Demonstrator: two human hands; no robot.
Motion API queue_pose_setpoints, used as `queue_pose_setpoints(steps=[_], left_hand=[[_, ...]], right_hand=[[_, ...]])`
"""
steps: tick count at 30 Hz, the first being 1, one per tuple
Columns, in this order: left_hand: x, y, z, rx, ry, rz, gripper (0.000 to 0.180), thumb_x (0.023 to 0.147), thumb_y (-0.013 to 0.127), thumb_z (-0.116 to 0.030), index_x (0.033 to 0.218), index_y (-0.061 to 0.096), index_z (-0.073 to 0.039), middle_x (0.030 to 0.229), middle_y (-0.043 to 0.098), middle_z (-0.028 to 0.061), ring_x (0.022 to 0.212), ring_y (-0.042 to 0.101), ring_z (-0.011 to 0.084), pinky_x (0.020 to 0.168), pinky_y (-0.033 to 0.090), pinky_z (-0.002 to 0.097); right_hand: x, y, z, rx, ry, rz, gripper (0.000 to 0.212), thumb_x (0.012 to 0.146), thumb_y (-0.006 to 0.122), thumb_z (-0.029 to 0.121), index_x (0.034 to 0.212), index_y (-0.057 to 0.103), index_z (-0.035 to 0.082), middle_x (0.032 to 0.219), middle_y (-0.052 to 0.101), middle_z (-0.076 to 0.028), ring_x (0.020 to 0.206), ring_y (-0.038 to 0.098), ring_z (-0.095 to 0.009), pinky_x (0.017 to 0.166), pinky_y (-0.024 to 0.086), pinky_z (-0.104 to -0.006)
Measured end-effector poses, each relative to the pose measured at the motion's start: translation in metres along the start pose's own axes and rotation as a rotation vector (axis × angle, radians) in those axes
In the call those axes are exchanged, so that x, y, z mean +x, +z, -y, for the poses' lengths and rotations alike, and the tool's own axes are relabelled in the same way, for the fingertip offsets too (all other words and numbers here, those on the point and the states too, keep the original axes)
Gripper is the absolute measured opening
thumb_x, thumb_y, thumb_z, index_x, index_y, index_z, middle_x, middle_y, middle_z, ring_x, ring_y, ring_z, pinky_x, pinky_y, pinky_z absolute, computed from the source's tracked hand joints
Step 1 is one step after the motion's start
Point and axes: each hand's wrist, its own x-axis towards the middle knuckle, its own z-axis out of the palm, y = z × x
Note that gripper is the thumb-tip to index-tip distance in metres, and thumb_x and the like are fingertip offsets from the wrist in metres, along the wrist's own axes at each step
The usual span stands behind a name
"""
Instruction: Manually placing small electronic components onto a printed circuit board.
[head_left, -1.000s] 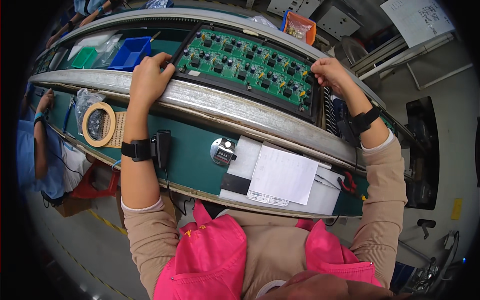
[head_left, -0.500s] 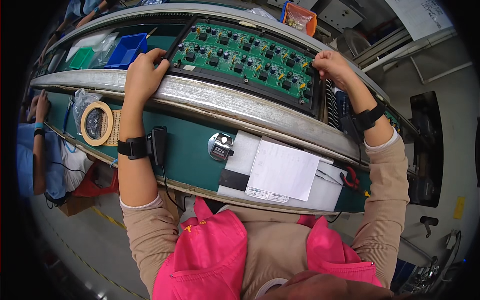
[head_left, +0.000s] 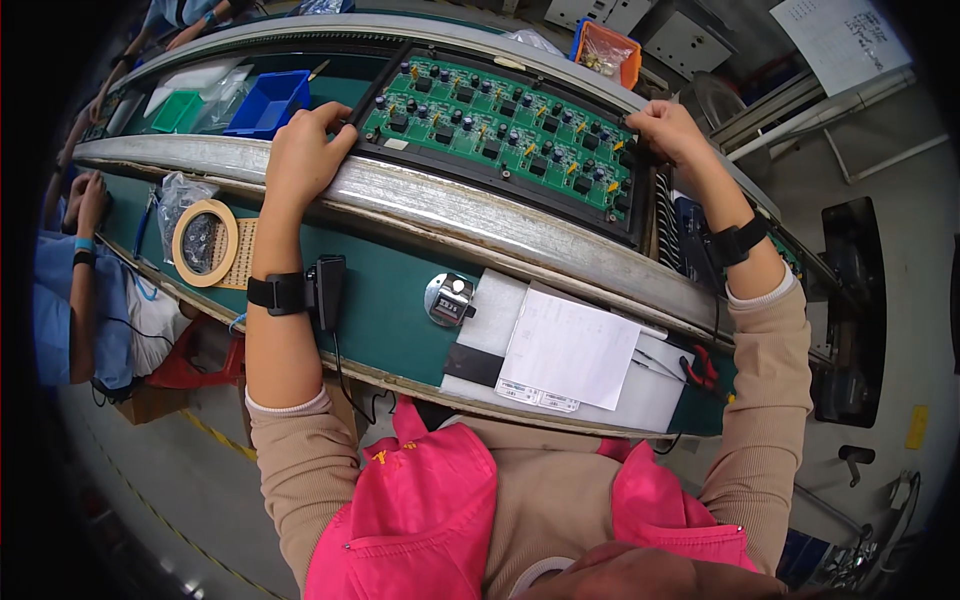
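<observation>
A black frame [head_left: 462, 163] holds a green circuit board panel [head_left: 480, 143] populated with black square parts, small capacitors and yellow pieces. It lies across the metal-edged conveyor track. My left hand [head_left: 312, 152] is closed on the frame's left end, thumb and fingers at its edge. At the other end, my right hand [head_left: 672, 132] has its thumb and index finger pinched at the frame's upper right edge; the fingertips are partly hidden. Both wrists wear black straps with small boxes.
A blue bin [head_left: 268, 103] and a green tray [head_left: 178, 111] sit left of the frame. Nearer me are a tape roll [head_left: 228, 244], a tally counter [head_left: 450, 300], paper [head_left: 572, 345] and red-handled pliers [head_left: 704, 370]. An orange bin [head_left: 610, 55] stands beyond. A co-worker's hands [head_left: 88, 202] are at far left.
The view has shifted slightly, so the frame and bench things appear a little further right. Both my hands stay at the frame's ends. The co-worker's hands at far left have moved slightly.
</observation>
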Motion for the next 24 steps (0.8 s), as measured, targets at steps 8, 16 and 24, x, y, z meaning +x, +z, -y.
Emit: queue_pose_setpoints(steps=[8, 16, 24], left_hand=[[-0.001, -0.001, 0.001, -0.002, -0.005, -0.004, 0.027, 0.079, 0.057, -0.024, 0.099, 0.066, -0.008, 0.087, 0.066, 0.0127, 0.084, 0.06, 0.0315, 0.078, 0.048, 0.0397], [0.001, -0.005, -0.004, 0.002, -0.004, 0.015, 0.026, 0.079, 0.056, -0.024, 0.098, 0.066, -0.009, 0.087, 0.066, 0.012, 0.085, 0.06, 0.0308, 0.078, 0.047, 0.0397], [-0.003, -0.005, -0.003, -0.007, 0.031, 0.014, 0.026, 0.079, 0.057, -0.024, 0.097, 0.067, -0.009, 0.084, 0.066, 0.0115, 0.085, 0.06, 0.0304, 0.077, 0.048, 0.0396]], right_hand=[[0.016, 0.025, 0.019, -0.312, -0.174, 0.001, 0.012, 0.071, 0.071, 0.016, 0.07, 0.064, 0.006, 0.062, 0.057, 0.002, 0.054, 0.049, -0.007, 0.051, 0.039, -0.0241], [0.028, 0.026, 0.01, -0.113, -0.115, 0.061, 0.009, 0.071, 0.071, 0.011, 0.074, 0.069, 0.004, 0.065, 0.063, -0.001, 0.056, 0.052, -0.008, 0.054, 0.041, -0.0239], [0.022, 0.018, 0.015, -0.146, -0.023, 0.078, 0.01, 0.07, 0.072, 0.012, 0.075, 0.07, 0.004, 0.063, 0.062, -0.001, 0.053, 0.051, -0.008, 0.052, 0.04, -0.0227]])
